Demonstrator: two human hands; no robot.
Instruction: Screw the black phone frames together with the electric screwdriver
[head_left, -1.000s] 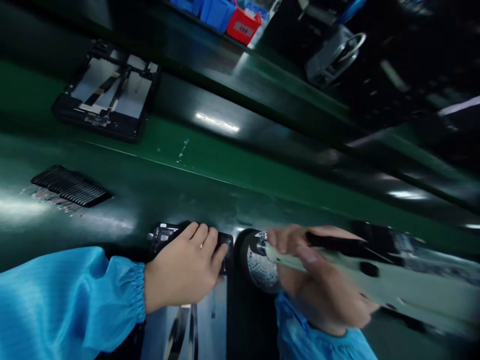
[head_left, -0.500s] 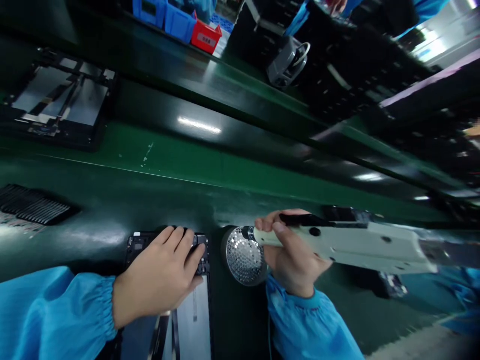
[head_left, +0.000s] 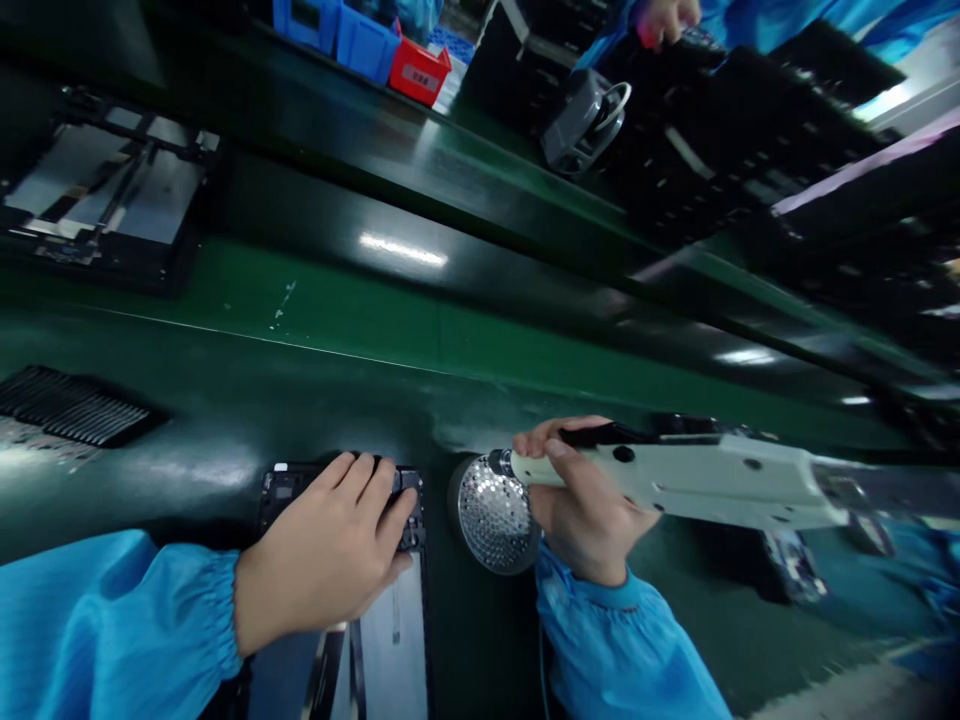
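Observation:
My left hand [head_left: 334,540] lies across the upper end of an opened tablet [head_left: 397,655], its fingers spread over the dark frame. Pale panels and dark flex strips show inside the tablet, part of which is hidden under that hand. A pale electric screwdriver [head_left: 705,480] is gripped in my right hand [head_left: 589,495], tilted almost sideways. Its tip end reaches a round metal screw dish [head_left: 495,520], whose top is full of small holes with shiny screws. Whether a screw sits on the tip I cannot tell.
Another opened tablet [head_left: 112,190] lies on the green belt at far left. A stack of thin black parts [head_left: 75,405] rests nearer. Blue bins [head_left: 365,42], a red bin [head_left: 418,70] and a grey device [head_left: 583,122] stand beyond. A co-worker's hand [head_left: 667,18] shows at the top.
The far-left tablet has slid left along the belt. A co-worker's hand shows more fully at the top. Both my hands keep nearly the same place; the screwdriver's rear end has swung slightly up.

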